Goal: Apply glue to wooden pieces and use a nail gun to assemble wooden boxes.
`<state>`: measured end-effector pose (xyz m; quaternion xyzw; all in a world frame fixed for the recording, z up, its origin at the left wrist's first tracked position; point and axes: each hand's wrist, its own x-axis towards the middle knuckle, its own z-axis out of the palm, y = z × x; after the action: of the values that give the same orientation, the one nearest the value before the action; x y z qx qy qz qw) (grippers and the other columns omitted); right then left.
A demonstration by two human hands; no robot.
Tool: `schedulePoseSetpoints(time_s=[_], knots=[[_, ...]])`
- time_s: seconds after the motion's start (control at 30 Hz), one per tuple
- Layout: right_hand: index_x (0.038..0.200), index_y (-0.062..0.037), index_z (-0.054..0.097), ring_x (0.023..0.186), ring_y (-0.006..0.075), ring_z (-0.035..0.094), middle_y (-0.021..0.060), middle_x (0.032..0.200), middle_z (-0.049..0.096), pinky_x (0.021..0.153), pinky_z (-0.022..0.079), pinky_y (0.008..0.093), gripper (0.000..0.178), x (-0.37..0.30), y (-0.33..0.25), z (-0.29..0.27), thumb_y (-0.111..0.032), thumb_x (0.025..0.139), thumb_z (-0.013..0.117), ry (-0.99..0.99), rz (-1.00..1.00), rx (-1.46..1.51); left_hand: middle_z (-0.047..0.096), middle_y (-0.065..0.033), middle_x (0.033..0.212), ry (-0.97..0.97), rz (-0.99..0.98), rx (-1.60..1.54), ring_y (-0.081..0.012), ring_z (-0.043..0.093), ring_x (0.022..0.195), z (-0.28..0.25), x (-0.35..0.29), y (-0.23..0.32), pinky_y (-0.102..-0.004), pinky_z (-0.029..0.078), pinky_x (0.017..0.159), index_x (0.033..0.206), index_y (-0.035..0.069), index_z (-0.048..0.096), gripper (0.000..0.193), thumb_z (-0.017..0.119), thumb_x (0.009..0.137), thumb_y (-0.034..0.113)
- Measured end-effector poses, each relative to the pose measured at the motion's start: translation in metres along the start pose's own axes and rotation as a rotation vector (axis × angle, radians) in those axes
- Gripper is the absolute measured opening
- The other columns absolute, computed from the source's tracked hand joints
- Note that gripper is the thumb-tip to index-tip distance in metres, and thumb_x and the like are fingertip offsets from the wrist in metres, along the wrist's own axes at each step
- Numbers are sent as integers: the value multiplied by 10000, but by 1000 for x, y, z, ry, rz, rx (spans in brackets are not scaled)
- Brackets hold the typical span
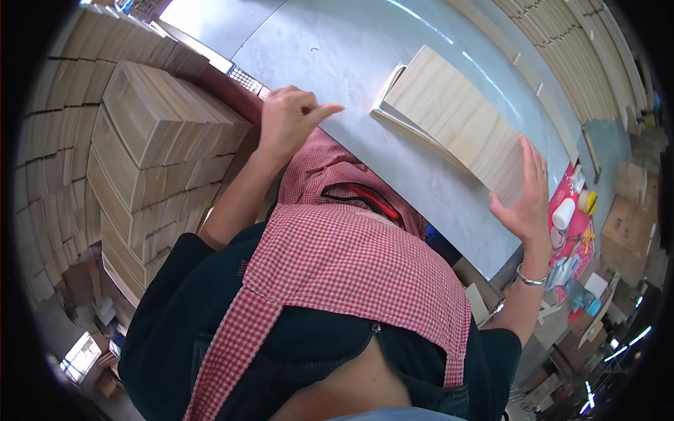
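Observation:
A pale wooden panel (456,116) lies at a slant over a shallow wooden frame (411,130) on the grey-blue tabletop (337,67). My right hand (526,189) grips the panel's right end, thumb at the near corner and fingers along the far side. The frame's left end shows beyond the panel; most of it is hidden underneath. To the left, my left hand (288,119) is raised by the table's near edge, apart from the panel. Its fingers are curled and its thumb sticks out to the right; whether anything is inside the curl is hidden.
Tall stacks of wooden boxes (151,133) stand close on my left. More wooden pieces (562,49) are piled along the table's far side. A white bottle (563,213) and small items lie on a pink cloth at right, near cardboard boxes (627,223).

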<state>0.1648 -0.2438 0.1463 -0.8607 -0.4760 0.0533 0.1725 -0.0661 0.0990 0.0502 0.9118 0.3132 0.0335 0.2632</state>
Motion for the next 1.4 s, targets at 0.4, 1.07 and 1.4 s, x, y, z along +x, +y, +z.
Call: schedulePoseSetpoints(time_s=[0.4,1.07,1.4], knots=[[1529,-22,367,1350,343,467,166,1483,498,1148,374,439,981,31,15,5,-92,630,755,-126,-113,-91,723,-78,762,71,145,-247,-178,563,596,11,8,36,-289,485,640,914,-23,735,111,688,880,71],[1541,-48,363,1349,349,470,158,1499,487,1147,384,439,1000,29,17,7,-57,614,738,-128,-99,-45,735,-86,777,-72,-216,-352,-114,610,643,-1,8,31,-229,466,599,932,-23,747,154,631,901,74],[1541,-53,367,1343,346,474,156,1500,487,1146,385,441,994,27,15,6,-60,618,737,-123,-90,-35,709,-75,726,228,-66,-422,-104,577,615,8,8,16,-223,440,583,874,-11,735,140,647,897,96]])
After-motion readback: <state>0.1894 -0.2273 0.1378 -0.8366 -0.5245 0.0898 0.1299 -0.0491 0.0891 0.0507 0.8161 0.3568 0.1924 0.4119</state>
